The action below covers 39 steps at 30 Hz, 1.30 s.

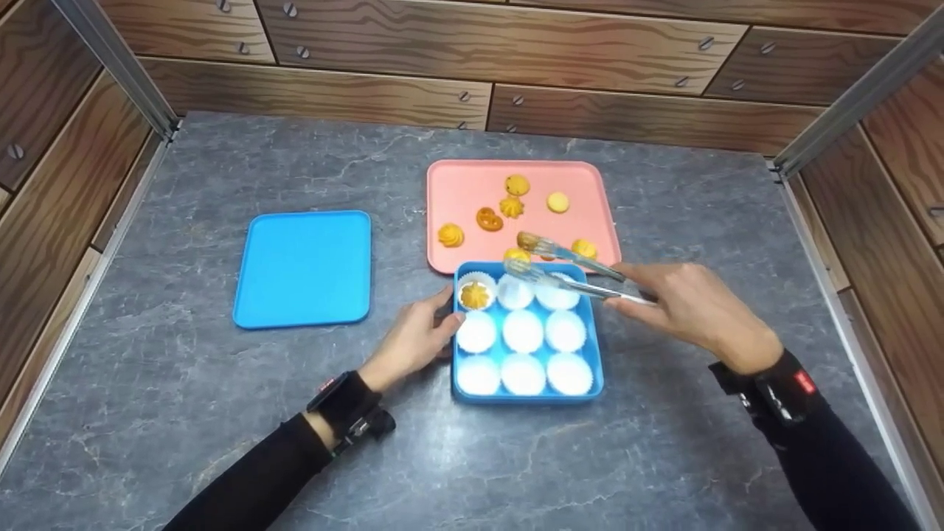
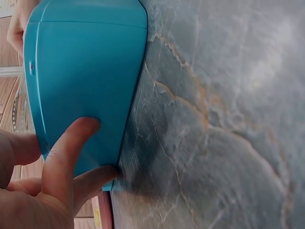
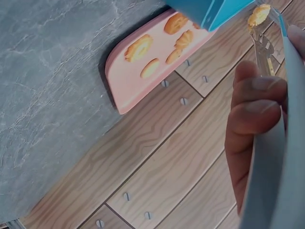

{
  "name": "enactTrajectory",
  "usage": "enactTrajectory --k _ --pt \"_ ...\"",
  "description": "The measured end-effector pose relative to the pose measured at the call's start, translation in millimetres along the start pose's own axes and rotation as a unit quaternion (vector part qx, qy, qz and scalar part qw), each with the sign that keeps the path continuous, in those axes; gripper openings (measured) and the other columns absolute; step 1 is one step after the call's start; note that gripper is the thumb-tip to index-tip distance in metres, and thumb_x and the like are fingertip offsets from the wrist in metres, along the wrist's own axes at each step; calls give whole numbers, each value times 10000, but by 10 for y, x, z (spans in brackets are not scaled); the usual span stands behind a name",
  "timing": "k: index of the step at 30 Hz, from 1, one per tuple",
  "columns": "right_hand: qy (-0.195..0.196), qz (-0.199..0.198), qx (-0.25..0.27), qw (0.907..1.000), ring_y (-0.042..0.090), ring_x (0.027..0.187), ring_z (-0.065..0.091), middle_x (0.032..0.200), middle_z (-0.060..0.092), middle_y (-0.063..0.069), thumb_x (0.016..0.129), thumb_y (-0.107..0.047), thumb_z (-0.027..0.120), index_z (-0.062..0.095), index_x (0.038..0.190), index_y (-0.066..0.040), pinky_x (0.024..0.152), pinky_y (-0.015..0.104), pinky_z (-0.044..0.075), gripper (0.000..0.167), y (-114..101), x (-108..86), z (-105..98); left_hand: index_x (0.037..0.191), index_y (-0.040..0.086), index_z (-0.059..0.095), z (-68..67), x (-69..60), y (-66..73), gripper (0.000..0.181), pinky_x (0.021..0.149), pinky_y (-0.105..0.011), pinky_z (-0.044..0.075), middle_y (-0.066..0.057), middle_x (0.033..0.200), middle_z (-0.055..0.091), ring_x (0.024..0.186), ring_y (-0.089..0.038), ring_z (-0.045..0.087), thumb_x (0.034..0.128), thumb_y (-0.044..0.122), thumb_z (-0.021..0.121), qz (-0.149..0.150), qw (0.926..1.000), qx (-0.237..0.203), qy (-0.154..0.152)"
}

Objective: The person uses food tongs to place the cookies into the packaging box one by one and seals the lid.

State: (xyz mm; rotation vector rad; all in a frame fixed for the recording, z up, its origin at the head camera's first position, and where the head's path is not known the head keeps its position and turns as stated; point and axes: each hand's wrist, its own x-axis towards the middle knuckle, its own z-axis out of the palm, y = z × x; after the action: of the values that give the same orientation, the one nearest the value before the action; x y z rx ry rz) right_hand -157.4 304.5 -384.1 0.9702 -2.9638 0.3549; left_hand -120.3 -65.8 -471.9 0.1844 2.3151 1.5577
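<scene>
My right hand (image 1: 697, 313) grips metal tongs (image 1: 568, 289). Between their tips is a golden cookie (image 3: 259, 15), over the far side of a blue square box (image 1: 528, 399). White paper cups (image 1: 523, 332) in rows line the box; the far-left cup holds a star-shaped piped cookie (image 1: 474, 296). At the box's left wall, my left hand (image 1: 413, 335) holds on with its thumb at the rim and fingers against the outer side (image 2: 81, 71). Behind the box lies a pink tray (image 1: 453, 193) with several cookies, among them a pretzel-shaped one (image 1: 489, 219) and a round pale one (image 1: 557, 202).
A flat blue square lid (image 1: 304, 269) lies on the grey marbled table (image 1: 310, 442), left of the box. Wood-patterned panels (image 1: 383, 88) stand at the back and both sides, with metal posts (image 1: 841, 96) at the corners.
</scene>
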Motion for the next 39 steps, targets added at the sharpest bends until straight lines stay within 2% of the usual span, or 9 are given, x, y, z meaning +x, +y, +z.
enactTrajectory --k 4,8,10,15,18,23,34,36,39 --pt "-20 -15 -31 10000 73 569 402 654 387 -101 996 -476 674 680 1380 -129 494 246 357 517 -46 -54 1 1583 -48 295 2 3 -2 621 719 -279 651 -242 1529 487 912 -186 719 1078 193 562 29 10000 5 13" --pt "-12 -162 -53 9999 48 578 435 672 490 -115 990 -484 679 696 1358 -145 496 245 406 500 -92 -84 38 1585 -52 286 6 1 -1 618 730 -282 654 -248 1463 552 973 -209 720 1080 182 555 16 9999 -145 -27" --pt "-10 -235 -116 9997 52 599 457 693 520 -115 988 -475 686 701 1347 -135 522 251 426 495 -117 -88 61 1588 -52 278 8 0 1 618 732 -281 654 -261 1364 612 970 -216 721 1083 182 548 3 9998 -188 -56" --pt "-88 -234 -281 9993 61 585 433 683 486 -109 987 -462 692 679 1373 -110 522 243 397 522 -156 -88 92 1588 -56 274 5 3 8 621 720 -281 654 -265 1331 627 928 -206 724 1086 190 544 36 9998 -193 -47" --pt "-126 -231 -320 9991 59 586 455 705 563 -85 988 -460 692 680 1368 -95 514 260 431 526 -166 -96 105 1587 -55 277 5 0 9 620 723 -279 654 -254 1415 586 953 -203 723 1084 188 547 18 9998 -209 -47" --pt "-72 -301 -447 9985 71 628 567 913 760 55 983 -459 699 698 1328 -65 544 343 566 523 -178 -96 119 1586 -53 279 7 -12 3 620 733 -283 655 -254 1488 526 977 -212 723 1083 185 551 2 9998 -214 -43" --pt "-234 -220 -579 9978 143 655 645 964 773 111 978 -465 703 702 1311 -47 586 400 615 535 -210 -65 112 1589 -46 277 1 0 -1 625 736 -286 655 -251 1518 496 1013 -225 718 1081 188 555 -62 9995 -312 -38" --pt "-208 -222 -584 9978 171 672 669 966 774 112 974 -461 709 708 1297 -44 601 419 623 527 -212 -64 117 1590 -45 280 0 1 4 622 725 -288 656 -280 1406 582 956 -218 727 1083 191 552 -51 9997 -222 -53" --pt "-180 -240 -621 9976 233 711 708 980 773 130 966 -456 722 718 1268 -32 623 451 634 520 -217 -64 132 1587 -51 287 2 -3 6 617 711 -294 657 -274 1331 631 876 -196 729 1081 183 553 -14 9998 -173 -53"
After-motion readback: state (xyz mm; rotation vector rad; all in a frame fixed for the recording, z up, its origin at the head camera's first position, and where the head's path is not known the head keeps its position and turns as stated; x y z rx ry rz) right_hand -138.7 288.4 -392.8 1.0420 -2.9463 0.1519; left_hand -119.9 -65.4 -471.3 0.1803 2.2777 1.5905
